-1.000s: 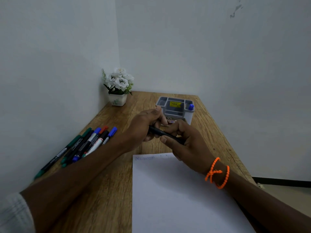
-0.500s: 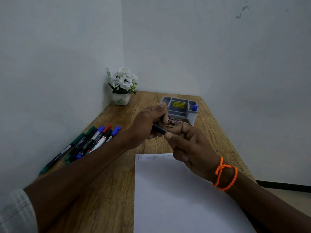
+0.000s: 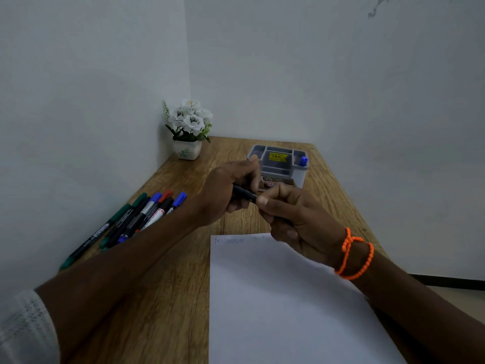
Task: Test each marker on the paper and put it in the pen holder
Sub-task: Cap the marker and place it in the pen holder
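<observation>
A black marker is held above the wooden table between both hands. My left hand grips its left end and my right hand grips the right part; its tip and cap are hidden by the fingers. A white paper sheet lies below, with faint blue scribbles at its top left corner. The grey pen holder stands behind the hands, one blue-capped marker upright in its right compartment. Several markers lie side by side at the left.
A small white pot of white flowers stands in the far left corner. Walls close the table on the left and at the back. The table's right edge drops to the floor. An orange bead bracelet is on my right wrist.
The hands stay together on the black marker, and my right hand has closed more over its right part, leaving less of it showing. The view has shifted slightly.
</observation>
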